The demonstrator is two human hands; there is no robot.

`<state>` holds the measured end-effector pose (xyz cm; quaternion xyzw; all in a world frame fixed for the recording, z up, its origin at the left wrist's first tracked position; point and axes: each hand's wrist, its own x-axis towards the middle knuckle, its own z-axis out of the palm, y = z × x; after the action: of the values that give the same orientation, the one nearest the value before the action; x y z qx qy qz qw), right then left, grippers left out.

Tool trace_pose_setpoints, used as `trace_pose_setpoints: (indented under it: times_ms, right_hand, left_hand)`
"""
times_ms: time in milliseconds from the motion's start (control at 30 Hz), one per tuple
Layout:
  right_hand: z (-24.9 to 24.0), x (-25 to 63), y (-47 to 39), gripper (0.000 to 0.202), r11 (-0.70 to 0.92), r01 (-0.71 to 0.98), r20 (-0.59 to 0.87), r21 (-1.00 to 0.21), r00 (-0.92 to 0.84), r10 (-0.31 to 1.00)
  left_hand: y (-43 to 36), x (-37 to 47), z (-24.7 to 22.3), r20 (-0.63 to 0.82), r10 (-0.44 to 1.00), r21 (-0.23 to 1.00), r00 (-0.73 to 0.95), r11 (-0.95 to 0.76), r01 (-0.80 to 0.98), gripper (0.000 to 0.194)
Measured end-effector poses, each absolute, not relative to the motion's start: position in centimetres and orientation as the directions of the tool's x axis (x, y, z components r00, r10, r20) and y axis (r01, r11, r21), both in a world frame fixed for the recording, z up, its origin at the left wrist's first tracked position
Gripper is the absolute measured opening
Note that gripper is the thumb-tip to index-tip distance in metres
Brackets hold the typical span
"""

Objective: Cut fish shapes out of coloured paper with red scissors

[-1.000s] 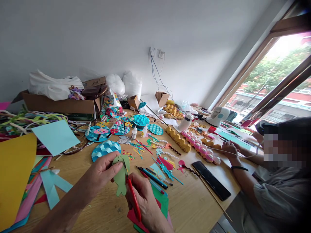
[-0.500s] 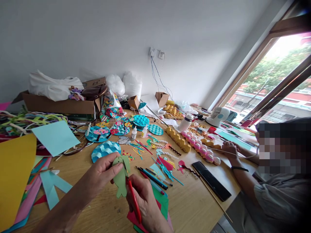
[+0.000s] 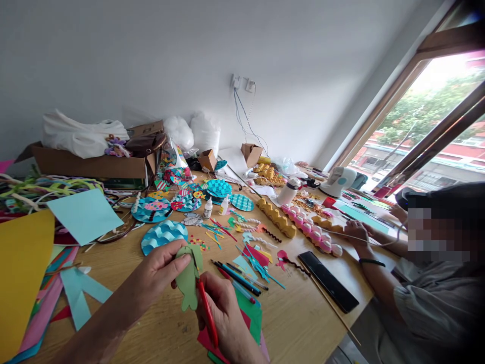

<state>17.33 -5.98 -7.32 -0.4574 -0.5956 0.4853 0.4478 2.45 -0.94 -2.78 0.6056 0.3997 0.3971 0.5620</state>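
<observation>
Pinched between the thumb and fingers of my left hand [image 3: 162, 267] is a green paper fish [image 3: 186, 283], held upright above the table with its tail downward. My right hand [image 3: 223, 308] grips a pair of red-handled scissors [image 3: 207, 316]. Their blades reach up along the fish's right edge, where a strip of green paper [image 3: 197, 255] still hangs on. Just beyond my right hand lie several pens [image 3: 238, 275]. Under that hand are red and green paper sheets [image 3: 252, 316].
Blue wavy paper discs [image 3: 164, 237], two glue bottles [image 3: 208, 208] and paper scraps [image 3: 261, 263] cover the middle. A phone [image 3: 328, 282] and a thin stick [image 3: 335, 308] lie to the right, near another person's hands [image 3: 358, 233]. Coloured sheets [image 3: 25, 273] fill the left side.
The scissors' blades have shifted slightly against the green paper fish's edge. Both hands keep nearly the same place. At the right, the other person's far hand has come into view, raised.
</observation>
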Motion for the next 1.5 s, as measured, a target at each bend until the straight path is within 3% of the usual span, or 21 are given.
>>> trace_pose_setpoints:
  times_ms: [333,533,733,1300,1500]
  right_hand:
    - [-7.5,17.3,-6.2,0.051,0.109,0.176,0.081,-0.978,-0.159,0.984]
    - [-7.5,17.4,-6.3,0.041,0.118,0.165,0.092,-0.979,-0.161,0.983]
    - [-7.2,17.4,-6.3,0.036,0.109,0.189,0.082,-0.976,-0.144,0.986]
    - [-7.2,17.4,-6.6,0.040,0.054,0.170,0.028,-0.984,-0.154,0.988]
    - [-7.0,17.5,-6.5,0.031,0.061,0.175,0.033,-0.983,-0.159,0.987]
  left_hand:
    - [-0.9,2.4,-2.9,0.009,0.914,1.000,0.407,-0.017,0.014,0.027]
    - [-0.3,1.9,-3.1,0.016,0.871,0.997,0.490,-0.053,0.062,0.026]
    - [-0.7,1.8,-2.9,0.019,0.915,0.991,0.402,-0.070,0.113,0.025]
    - [-0.6,1.8,-2.8,0.045,0.924,0.989,0.380,-0.095,0.114,0.024]
    - [-0.2,1.6,-2.9,0.054,0.887,0.980,0.459,-0.134,0.144,0.026]
